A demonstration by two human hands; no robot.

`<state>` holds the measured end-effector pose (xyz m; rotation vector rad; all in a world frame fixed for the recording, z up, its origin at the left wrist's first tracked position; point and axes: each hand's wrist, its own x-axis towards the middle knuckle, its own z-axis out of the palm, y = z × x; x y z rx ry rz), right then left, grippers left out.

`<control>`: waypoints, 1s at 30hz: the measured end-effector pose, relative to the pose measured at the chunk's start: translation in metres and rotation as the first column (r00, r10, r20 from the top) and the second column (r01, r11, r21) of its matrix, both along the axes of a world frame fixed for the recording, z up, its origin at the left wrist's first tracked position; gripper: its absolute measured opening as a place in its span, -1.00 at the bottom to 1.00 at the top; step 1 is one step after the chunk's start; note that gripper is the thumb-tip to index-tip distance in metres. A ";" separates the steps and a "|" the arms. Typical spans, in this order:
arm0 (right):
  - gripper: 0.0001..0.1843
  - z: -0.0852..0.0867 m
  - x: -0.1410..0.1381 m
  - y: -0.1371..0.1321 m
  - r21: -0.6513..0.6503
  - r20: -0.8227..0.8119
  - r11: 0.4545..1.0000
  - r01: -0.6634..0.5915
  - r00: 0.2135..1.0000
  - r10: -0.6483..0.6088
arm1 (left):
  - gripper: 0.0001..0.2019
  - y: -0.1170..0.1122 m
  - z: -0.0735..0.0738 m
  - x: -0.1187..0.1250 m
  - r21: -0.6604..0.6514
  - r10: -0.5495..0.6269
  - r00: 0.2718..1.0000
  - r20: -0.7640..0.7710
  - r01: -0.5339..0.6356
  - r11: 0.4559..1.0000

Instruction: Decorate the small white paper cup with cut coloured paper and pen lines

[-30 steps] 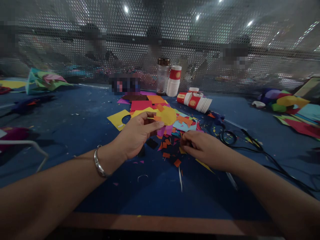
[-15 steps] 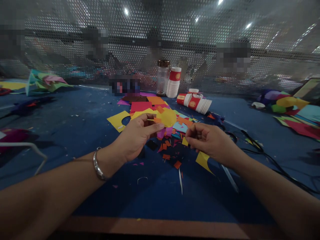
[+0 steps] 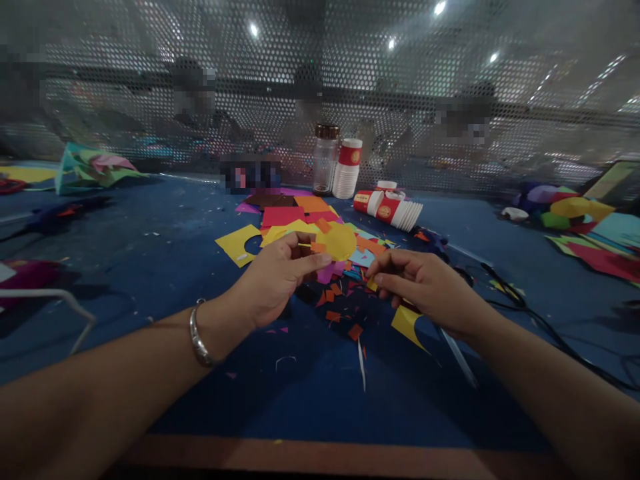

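My left hand [image 3: 280,277] pinches a yellow paper circle [image 3: 340,241] by its left edge between thumb and fingers. Small orange paper pieces [image 3: 324,227] lie against the circle's left side. To the right, my right hand [image 3: 417,283] hovers with curled fingers, thumb close to the index finger. Whatever may be between those fingertips is too small to make out. A small yellow scrap [image 3: 372,285] shows just under them; whether they touch it I cannot tell. Below that hand lies a yellow offcut with a curved edge [image 3: 407,325].
Sheets of coloured paper [image 3: 283,216] and orange scraps [image 3: 334,316] cover the table's middle. Behind stand a clear bottle [image 3: 325,163] and stacked paper cups [image 3: 346,173]; more cups [image 3: 393,208] lie sideways. A glue gun [image 3: 433,237] and a black cable [image 3: 540,320] are at right.
The yellow circle in my left hand has shifted slightly right. My right hand's fingertips have moved a little left, and its thumb and index finger sit slightly differently.
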<state>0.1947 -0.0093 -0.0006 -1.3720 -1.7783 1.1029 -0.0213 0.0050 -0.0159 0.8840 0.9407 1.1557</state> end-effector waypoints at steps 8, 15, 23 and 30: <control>-0.69 0.002 0.000 -0.001 -0.043 -0.114 0.996 0.076 0.990 -0.080 | -0.69 -0.002 -0.003 -0.001 0.010 -0.033 0.998 -0.048 0.034 0.999; -0.55 0.001 -0.001 -0.001 -0.054 -0.241 0.988 0.144 0.958 -0.153 | -0.70 -0.003 -0.007 -0.002 0.129 -0.134 0.974 -0.185 0.159 0.979; -0.48 0.000 -0.003 0.000 -0.048 -0.243 0.987 0.151 0.957 -0.158 | -0.74 -0.006 -0.007 -0.003 0.160 -0.191 0.948 -0.254 0.236 0.959; -0.48 0.002 -0.004 -0.002 -0.032 -0.202 0.991 0.133 0.970 -0.137 | -0.77 -0.008 -0.010 -0.002 0.147 -0.223 0.952 -0.210 0.256 0.956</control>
